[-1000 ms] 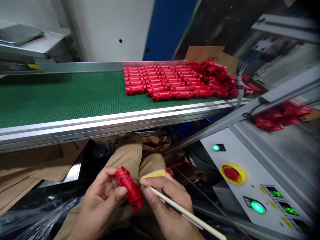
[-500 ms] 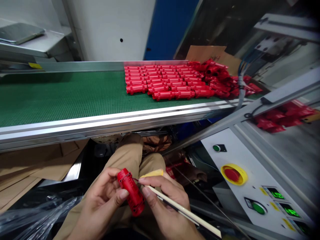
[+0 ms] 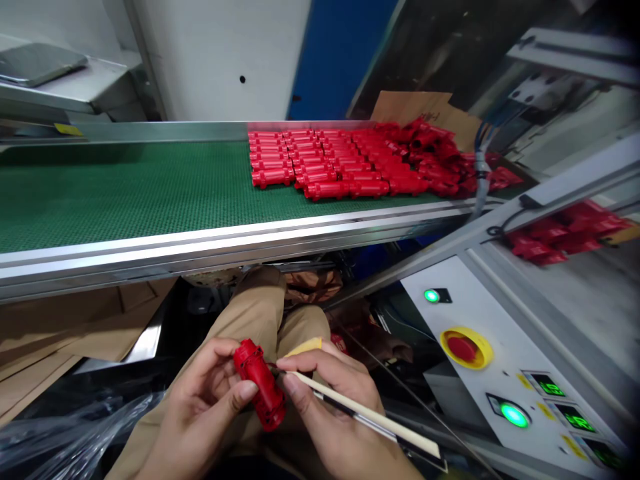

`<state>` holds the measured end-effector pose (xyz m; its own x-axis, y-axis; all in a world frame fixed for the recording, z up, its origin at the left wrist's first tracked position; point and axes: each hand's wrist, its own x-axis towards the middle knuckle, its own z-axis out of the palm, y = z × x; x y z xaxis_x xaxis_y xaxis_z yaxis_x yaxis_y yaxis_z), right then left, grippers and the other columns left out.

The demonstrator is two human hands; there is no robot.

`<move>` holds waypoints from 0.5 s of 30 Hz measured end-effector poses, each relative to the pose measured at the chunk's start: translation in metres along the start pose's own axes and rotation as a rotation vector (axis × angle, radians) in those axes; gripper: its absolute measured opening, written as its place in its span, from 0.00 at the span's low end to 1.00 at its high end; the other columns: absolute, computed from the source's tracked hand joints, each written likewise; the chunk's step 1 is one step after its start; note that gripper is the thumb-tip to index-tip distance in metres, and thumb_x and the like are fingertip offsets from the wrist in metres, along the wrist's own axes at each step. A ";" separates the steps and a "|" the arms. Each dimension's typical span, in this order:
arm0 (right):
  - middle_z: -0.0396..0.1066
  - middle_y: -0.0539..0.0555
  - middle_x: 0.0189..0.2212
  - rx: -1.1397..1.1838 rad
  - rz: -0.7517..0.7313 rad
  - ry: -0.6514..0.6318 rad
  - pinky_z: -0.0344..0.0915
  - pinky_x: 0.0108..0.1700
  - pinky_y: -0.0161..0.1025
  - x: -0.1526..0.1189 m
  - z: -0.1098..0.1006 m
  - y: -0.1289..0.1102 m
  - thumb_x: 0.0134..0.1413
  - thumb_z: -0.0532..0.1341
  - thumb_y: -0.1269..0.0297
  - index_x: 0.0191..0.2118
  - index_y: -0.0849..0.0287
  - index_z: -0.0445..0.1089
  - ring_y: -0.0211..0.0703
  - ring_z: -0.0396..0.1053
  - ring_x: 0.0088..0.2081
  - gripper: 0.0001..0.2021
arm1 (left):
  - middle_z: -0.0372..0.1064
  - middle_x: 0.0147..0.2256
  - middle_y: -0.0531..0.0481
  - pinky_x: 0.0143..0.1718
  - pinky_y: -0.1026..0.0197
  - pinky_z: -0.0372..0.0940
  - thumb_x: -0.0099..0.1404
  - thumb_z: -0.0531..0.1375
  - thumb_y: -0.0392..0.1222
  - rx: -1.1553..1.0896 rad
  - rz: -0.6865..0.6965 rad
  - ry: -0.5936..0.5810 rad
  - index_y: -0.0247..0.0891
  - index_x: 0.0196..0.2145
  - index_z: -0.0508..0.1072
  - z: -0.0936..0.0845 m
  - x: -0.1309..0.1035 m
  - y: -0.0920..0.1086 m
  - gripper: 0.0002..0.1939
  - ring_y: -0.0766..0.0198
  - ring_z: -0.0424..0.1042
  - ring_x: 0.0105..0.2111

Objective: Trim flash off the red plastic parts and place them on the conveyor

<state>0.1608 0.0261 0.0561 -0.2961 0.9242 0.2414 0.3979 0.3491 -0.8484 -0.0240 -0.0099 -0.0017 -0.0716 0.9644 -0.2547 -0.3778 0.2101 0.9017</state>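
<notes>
- Your left hand clamps a red cylindrical plastic part, tilted, above your khaki-trousered lap.
- Your right hand, just beside it, pinches a slender cream-and-black stick.

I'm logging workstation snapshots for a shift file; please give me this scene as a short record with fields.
Left grip: holding a red part, tilted
Right grip: holding a pale stick, its upper end close to the red part; contact unclear
Green belt: carries rows of red pieces, with a jumbled heap at picture right
Control panel: two green lights lit; red button in a yellow collar
</notes>
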 end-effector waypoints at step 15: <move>0.82 0.55 0.42 0.051 -0.201 0.024 0.72 0.51 0.46 -0.018 0.014 0.014 0.62 0.67 0.75 0.53 0.55 0.76 0.47 0.78 0.41 0.15 | 0.78 0.32 0.52 0.34 0.67 0.71 0.61 0.73 0.41 -0.053 0.025 0.058 0.43 0.40 0.78 0.001 0.000 0.001 0.10 0.63 0.74 0.32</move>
<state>0.1598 0.0123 0.0339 -0.3437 0.8406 0.4188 0.2882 0.5188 -0.8048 -0.0233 -0.0091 -0.0006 -0.1343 0.9580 -0.2533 -0.4233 0.1757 0.8888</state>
